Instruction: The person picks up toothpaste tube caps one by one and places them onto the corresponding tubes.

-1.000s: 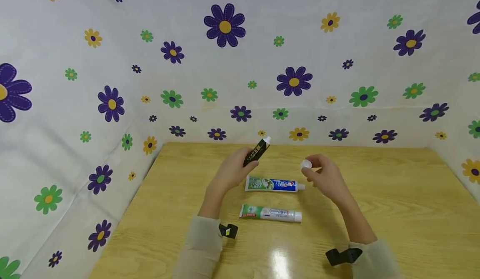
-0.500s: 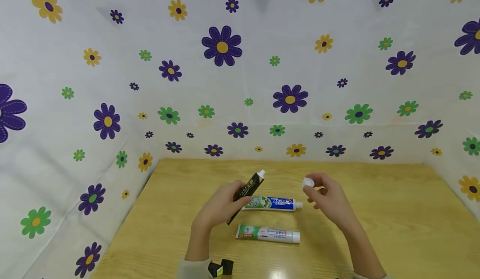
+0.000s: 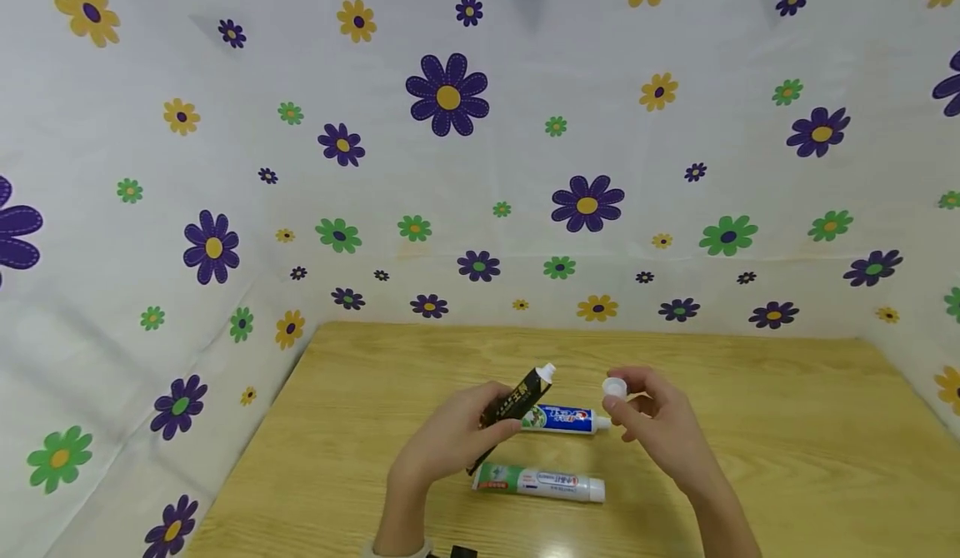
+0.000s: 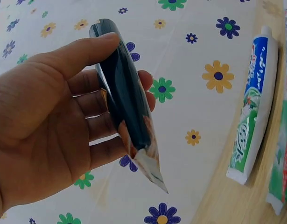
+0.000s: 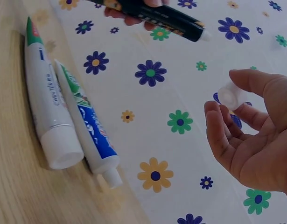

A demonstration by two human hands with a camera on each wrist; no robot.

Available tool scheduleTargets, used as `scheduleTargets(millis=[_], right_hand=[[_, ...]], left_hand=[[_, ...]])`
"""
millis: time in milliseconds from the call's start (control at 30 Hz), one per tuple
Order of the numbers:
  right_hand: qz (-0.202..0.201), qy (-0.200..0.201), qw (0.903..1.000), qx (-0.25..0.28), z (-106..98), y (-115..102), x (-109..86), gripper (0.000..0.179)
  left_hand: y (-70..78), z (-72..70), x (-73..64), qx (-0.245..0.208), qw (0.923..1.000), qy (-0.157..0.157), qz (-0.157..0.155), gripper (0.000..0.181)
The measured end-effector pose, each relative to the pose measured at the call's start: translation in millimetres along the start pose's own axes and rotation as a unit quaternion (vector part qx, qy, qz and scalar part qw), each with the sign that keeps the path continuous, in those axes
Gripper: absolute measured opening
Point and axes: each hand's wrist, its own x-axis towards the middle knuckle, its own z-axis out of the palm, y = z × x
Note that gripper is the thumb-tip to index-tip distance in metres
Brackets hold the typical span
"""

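My left hand (image 3: 453, 433) grips a black toothpaste tube (image 3: 527, 393), tilted with its bare white nozzle (image 3: 547, 370) up and to the right. In the left wrist view, thumb and fingers wrap the tube (image 4: 122, 88), its flat crimped end pointing down. Between thumb and fingertips, my right hand (image 3: 663, 425) pinches a white cap (image 3: 614, 387), its hollow side showing in the right wrist view. Behind the black tube lies a blue and green toothpaste tube (image 3: 566, 418), partly covered by it in the head view. Nearer me lies a green and white toothpaste tube (image 3: 551, 483).
Both lying tubes rest on a wooden table (image 3: 787, 433), nozzle ends to the right. The blue one ends in a narrow white tip (image 5: 112, 178), the other in a wide white cap (image 5: 62, 148). A flower-printed cloth (image 3: 510, 166) hangs behind and at the sides.
The head view has tipped upward, so hands and tubes appear lower. The black tube has come down and a little toward the right hand. The cap stays pinched in the right hand.
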Motion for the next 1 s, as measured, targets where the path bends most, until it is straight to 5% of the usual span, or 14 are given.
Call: scheduleTargets(millis=[433,733,1000], right_hand=[[-0.070,0.002,0.9972,0.026,3.9,-7.5,-12.1,0.033],[-0.124,0.006,0.9922,-0.012,2.1,-11.6,-17.5,0.036],[-0.133,0.013,0.9896,-0.054,6.8,-12.8,-19.8,0.034]], left_hand=[[27.7,4.7,-5.4,0.133,0.9900,0.001,0.046,0.035],[31.5,4.6,-12.0,0.157,0.9859,0.016,0.057,0.033],[33.9,5.0,-12.9,0.183,0.9810,0.018,0.064,0.036]])
